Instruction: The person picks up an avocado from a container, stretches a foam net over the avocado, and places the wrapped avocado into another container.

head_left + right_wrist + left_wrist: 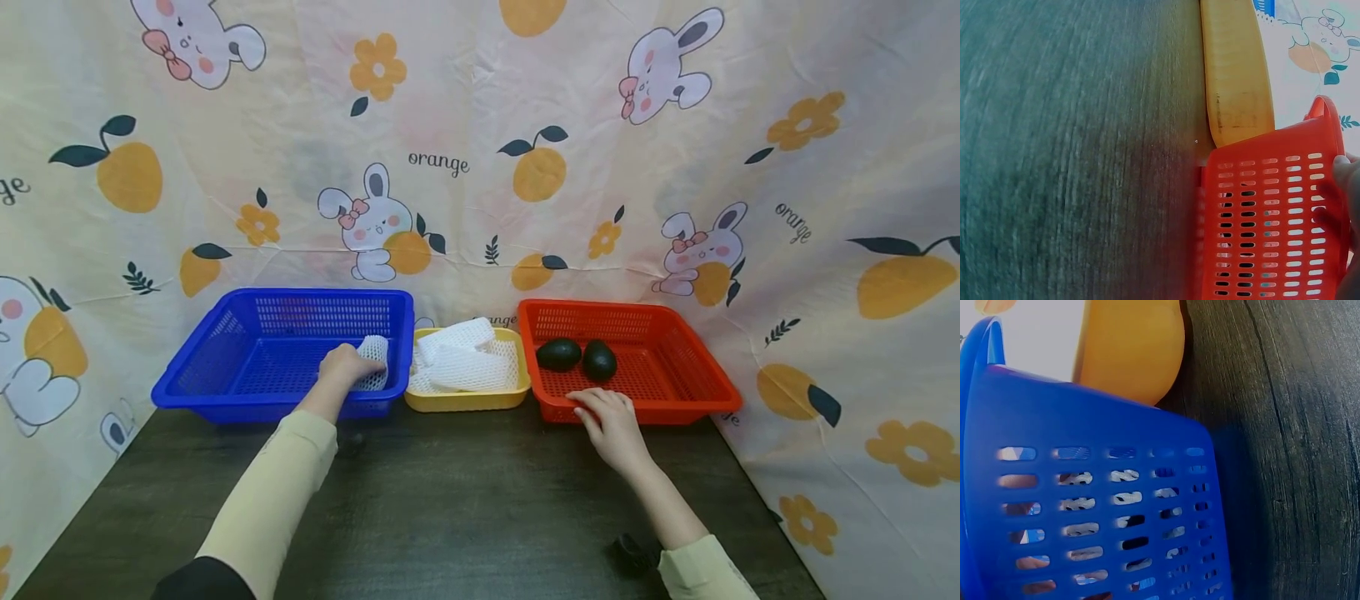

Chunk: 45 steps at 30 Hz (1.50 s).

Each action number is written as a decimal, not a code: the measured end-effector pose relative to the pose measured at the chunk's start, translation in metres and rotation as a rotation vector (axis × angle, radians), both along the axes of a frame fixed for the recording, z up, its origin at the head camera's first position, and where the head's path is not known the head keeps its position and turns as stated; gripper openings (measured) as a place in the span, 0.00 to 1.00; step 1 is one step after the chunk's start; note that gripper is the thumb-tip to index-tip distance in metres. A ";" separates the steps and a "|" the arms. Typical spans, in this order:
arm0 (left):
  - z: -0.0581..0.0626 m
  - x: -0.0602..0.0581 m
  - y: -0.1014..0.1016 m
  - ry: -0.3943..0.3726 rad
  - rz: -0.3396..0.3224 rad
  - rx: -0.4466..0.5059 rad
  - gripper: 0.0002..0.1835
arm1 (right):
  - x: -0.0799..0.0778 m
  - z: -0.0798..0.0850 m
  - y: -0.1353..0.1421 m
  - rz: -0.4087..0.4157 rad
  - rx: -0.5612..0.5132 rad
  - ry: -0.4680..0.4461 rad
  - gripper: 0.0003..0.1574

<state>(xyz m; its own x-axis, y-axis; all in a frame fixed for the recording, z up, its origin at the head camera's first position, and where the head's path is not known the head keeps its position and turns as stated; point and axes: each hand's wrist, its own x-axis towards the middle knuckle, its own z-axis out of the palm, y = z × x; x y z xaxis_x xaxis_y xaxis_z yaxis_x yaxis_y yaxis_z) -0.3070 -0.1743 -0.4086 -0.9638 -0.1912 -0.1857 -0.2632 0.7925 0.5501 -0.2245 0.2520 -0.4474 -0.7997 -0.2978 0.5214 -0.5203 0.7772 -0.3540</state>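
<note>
Inside the right end of the blue basket (262,367), my left hand (347,367) holds a white foam net sleeve (372,354). Through the basket's slots in the left wrist view, white mesh (1079,504) and dark patches show; whether the sleeve has something in it, I cannot tell. My right hand (611,421) rests on the front rim of the red basket (675,408), its fingers lying loosely over the edge. Behind those fingers, two dark green avocados (558,355) lie at the basket's left side. The right wrist view shows fingertips (1341,164) at the rim.
Between the two baskets stands a small yellow basket (465,402) with several white foam net sleeves (468,368). All three are on a dark wooden table (465,500), against a patterned cloth (465,225). A small black object (633,552) lies near the right forearm.
</note>
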 end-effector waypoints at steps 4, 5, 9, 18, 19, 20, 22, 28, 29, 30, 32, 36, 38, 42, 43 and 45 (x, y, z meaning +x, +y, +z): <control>-0.001 0.000 -0.001 -0.019 -0.005 0.009 0.38 | 0.001 0.000 0.000 -0.008 0.004 -0.008 0.16; 0.000 0.000 -0.001 -0.027 -0.005 0.014 0.38 | 0.001 0.000 -0.001 -0.007 0.004 -0.007 0.16; 0.004 0.003 0.000 -0.056 -0.010 0.023 0.38 | 0.000 0.001 0.000 0.000 0.002 0.000 0.16; 0.004 0.004 -0.001 -0.076 -0.017 0.008 0.42 | 0.000 -0.001 0.000 0.002 -0.001 -0.003 0.16; 0.003 0.004 0.000 -0.081 -0.014 0.014 0.42 | 0.000 -0.002 0.000 0.003 -0.003 -0.004 0.16; 0.003 0.003 -0.001 -0.082 -0.013 0.016 0.43 | 0.000 -0.002 0.000 0.002 -0.002 -0.004 0.16; 0.003 0.003 -0.001 -0.085 -0.010 0.030 0.43 | 0.000 -0.002 0.000 0.002 0.000 -0.002 0.16; 0.005 0.004 0.000 -0.075 -0.025 0.023 0.42 | -0.001 -0.002 0.001 0.004 0.005 0.008 0.16; 0.005 0.004 0.000 -0.073 -0.028 0.019 0.41 | -0.001 -0.002 0.001 0.004 0.006 0.009 0.16; 0.006 0.004 0.000 -0.072 -0.033 0.013 0.41 | -0.001 -0.002 0.001 0.004 0.006 0.010 0.16; 0.006 0.004 -0.001 -0.064 -0.041 0.001 0.39 | -0.001 -0.002 0.001 0.005 0.004 0.009 0.16; 0.010 0.005 -0.003 -0.049 -0.054 -0.011 0.37 | -0.001 -0.001 0.001 0.008 0.001 0.010 0.16; 0.012 0.007 -0.004 -0.042 -0.056 -0.018 0.36 | -0.001 -0.001 0.001 0.009 0.000 0.010 0.16; 0.015 0.008 -0.006 -0.050 -0.067 -0.018 0.38 | -0.001 0.000 0.002 0.010 0.003 0.010 0.16; 0.015 0.008 -0.007 -0.050 -0.068 -0.017 0.38 | -0.001 0.000 0.002 0.009 0.006 0.007 0.16; 0.014 0.008 -0.008 -0.054 -0.075 -0.015 0.38 | -0.001 0.001 0.002 0.008 0.014 -0.004 0.16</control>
